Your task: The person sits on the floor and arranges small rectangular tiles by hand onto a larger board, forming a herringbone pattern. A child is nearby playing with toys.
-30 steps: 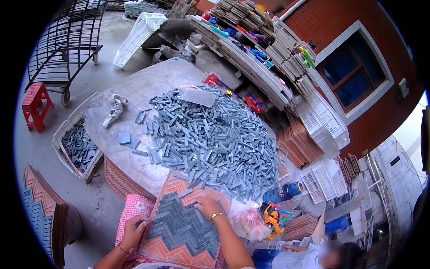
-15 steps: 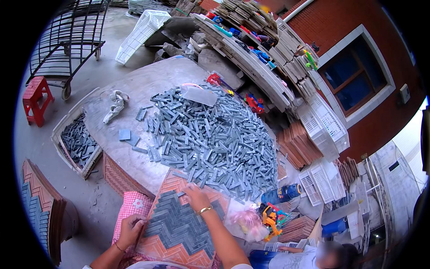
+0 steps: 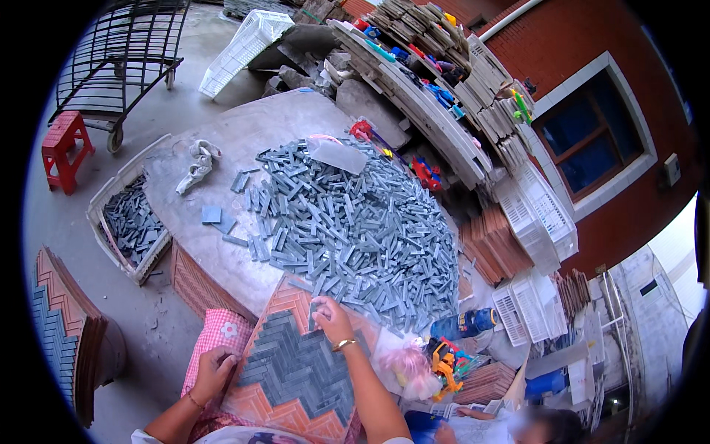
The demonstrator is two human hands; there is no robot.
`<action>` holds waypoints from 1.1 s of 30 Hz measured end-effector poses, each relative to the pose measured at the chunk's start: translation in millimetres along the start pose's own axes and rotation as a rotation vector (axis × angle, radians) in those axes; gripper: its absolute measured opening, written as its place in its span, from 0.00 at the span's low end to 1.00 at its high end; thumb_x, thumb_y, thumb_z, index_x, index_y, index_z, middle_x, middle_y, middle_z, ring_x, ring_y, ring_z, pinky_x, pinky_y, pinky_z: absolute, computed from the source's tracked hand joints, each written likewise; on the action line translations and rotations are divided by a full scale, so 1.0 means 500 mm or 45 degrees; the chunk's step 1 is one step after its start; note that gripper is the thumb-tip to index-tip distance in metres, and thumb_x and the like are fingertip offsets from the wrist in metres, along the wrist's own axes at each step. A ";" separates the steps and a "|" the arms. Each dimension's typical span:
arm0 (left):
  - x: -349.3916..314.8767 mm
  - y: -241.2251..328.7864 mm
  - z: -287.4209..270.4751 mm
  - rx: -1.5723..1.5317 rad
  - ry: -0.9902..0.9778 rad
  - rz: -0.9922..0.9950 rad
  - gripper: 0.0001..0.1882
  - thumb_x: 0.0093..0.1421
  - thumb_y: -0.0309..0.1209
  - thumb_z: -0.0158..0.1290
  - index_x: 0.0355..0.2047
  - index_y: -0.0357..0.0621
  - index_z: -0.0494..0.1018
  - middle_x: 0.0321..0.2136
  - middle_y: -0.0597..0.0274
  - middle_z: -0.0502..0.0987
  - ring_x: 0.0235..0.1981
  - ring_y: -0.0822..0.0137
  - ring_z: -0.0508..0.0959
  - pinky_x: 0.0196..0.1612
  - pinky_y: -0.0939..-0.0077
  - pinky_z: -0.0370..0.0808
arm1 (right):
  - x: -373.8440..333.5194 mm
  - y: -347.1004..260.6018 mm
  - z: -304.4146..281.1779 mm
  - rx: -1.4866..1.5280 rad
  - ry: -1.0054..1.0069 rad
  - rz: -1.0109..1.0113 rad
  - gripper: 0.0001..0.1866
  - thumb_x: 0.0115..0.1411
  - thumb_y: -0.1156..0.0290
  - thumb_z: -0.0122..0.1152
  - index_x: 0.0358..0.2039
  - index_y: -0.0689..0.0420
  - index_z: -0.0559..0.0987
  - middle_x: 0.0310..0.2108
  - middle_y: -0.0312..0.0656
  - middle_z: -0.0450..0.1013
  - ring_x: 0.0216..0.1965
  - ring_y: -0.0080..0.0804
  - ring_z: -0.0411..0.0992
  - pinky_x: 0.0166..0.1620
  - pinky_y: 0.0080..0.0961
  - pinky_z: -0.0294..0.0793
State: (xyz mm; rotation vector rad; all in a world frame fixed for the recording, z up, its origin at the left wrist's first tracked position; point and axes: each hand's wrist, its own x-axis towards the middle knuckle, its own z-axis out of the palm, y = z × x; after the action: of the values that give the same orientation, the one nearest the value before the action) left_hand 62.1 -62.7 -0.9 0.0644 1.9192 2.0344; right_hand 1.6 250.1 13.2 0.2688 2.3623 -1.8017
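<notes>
The right hand (image 3: 334, 321) pinches a grey strip tile (image 3: 313, 311) over the herringbone panel's (image 3: 292, 366) upper part. The left hand (image 3: 213, 372), fingers curled, is at the panel's left edge, its grip unclear. Loose grey strips (image 3: 355, 229) lie heaped beyond the panel.

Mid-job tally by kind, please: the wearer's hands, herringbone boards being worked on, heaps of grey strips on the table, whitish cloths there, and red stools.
Wearer's hands: 2 (left hand, right hand)
Herringbone board being worked on: 1
Heap of grey strips: 1, strips too many to count
Whitish cloth: 1
Red stool: 1
Total: 6
</notes>
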 end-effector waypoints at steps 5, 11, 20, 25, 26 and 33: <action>0.005 -0.013 0.003 -0.067 -0.011 0.019 0.06 0.55 0.19 0.46 0.29 0.32 0.73 0.26 0.60 0.77 0.28 0.73 0.76 0.34 0.81 0.72 | 0.016 0.007 0.032 -0.139 -0.041 0.040 0.14 0.53 0.78 0.56 0.42 0.56 0.74 0.24 0.32 0.70 0.23 0.16 0.66 0.27 0.14 0.69; 0.003 -0.035 0.004 0.022 0.008 0.029 0.05 0.53 0.19 0.49 0.30 0.34 0.74 0.24 0.57 0.77 0.28 0.67 0.77 0.34 0.77 0.73 | 0.017 0.003 0.056 -0.638 0.017 -0.068 0.16 0.49 0.76 0.60 0.40 0.53 0.75 0.25 0.39 0.73 0.25 0.31 0.72 0.32 0.27 0.72; 0.092 0.051 0.140 0.885 -0.297 0.892 0.16 0.51 0.26 0.52 0.42 0.40 0.70 0.42 0.54 0.73 0.46 0.54 0.72 0.48 0.63 0.68 | 0.015 0.051 0.018 -0.849 0.479 -0.211 0.11 0.49 0.74 0.61 0.35 0.56 0.76 0.27 0.42 0.76 0.29 0.34 0.75 0.34 0.27 0.72; 0.138 0.036 0.197 1.292 -0.382 0.890 0.29 0.53 0.36 0.52 0.55 0.39 0.61 0.57 0.55 0.61 0.60 0.58 0.58 0.60 0.56 0.54 | 0.036 -0.003 0.026 -0.694 0.694 0.093 0.16 0.49 0.61 0.64 0.30 0.59 0.72 0.28 0.50 0.75 0.29 0.42 0.75 0.31 0.33 0.73; 0.143 0.012 0.198 1.346 -0.367 0.880 0.31 0.54 0.38 0.51 0.56 0.39 0.60 0.58 0.56 0.60 0.60 0.59 0.57 0.61 0.55 0.52 | 0.045 -0.003 0.033 -0.787 0.711 0.122 0.19 0.48 0.59 0.65 0.32 0.59 0.71 0.29 0.52 0.75 0.30 0.46 0.75 0.32 0.35 0.73; 0.146 -0.006 0.204 1.432 -0.391 0.902 0.31 0.55 0.41 0.50 0.57 0.40 0.59 0.59 0.57 0.59 0.61 0.59 0.57 0.62 0.56 0.51 | 0.064 -0.025 0.057 -0.873 0.747 0.315 0.32 0.42 0.59 0.70 0.42 0.61 0.64 0.32 0.58 0.73 0.36 0.55 0.73 0.38 0.42 0.72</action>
State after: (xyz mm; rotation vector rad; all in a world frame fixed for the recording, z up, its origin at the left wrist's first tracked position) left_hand 20.9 55.7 -9.7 1.3648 2.7496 0.8191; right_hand -32.0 220.7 9.7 1.0342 2.9729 -0.7844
